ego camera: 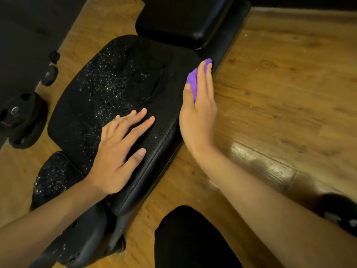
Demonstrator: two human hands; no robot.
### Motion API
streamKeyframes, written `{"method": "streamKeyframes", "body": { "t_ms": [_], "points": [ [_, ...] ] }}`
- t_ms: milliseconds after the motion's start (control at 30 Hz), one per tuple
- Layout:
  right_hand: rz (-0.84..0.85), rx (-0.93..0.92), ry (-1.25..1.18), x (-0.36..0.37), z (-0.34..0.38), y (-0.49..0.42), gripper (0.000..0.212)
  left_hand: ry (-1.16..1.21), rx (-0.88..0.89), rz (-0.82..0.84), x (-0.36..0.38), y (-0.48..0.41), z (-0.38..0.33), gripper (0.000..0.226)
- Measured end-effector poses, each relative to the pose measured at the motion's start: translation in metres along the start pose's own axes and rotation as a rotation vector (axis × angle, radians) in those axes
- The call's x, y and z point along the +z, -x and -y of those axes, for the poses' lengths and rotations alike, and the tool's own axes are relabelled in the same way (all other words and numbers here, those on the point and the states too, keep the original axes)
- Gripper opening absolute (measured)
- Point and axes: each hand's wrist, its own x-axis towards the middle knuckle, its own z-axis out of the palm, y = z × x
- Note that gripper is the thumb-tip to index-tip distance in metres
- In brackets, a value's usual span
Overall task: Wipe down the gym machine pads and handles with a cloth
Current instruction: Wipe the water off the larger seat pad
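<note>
A wooden floor [280, 74] lies around. The big seat pad [119, 74] in the middle is wet with tiny drops. Another black pad [173, 22] sits just past its far edge. Weight plates [27, 120] sit on the floor to its left. The left hand [117, 151] lies flat on the pad's near edge, fingers straight, holding nothing. The right hand [199, 113], fingers straight, presses the purple cloth [192, 78] on the pad's right edge and hides most of it. The bunched cloth runs along that edge, pointing away.
</note>
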Motion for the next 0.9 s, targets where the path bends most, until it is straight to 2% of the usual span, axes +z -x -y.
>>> {"method": "streamKeyframes", "body": {
  "t_ms": [467,700,900],
  "points": [
    [-0.149,0.11,-0.169,0.016,0.006,0.053,0.056,-0.074,-0.085,0.087,-0.004,-0.001,-0.015,0.066],
    [-0.108,0.016,-0.19,0.014,-0.012,0.055,0.059,-0.011,-0.099,0.043,0.0,0.004,-0.012,0.061],
    [-0.229,0.011,-0.204,0.026,-0.01,0.066,0.058,0.018,-0.066,-0.017,0.002,0.011,-0.006,0.058]
  ]
}}
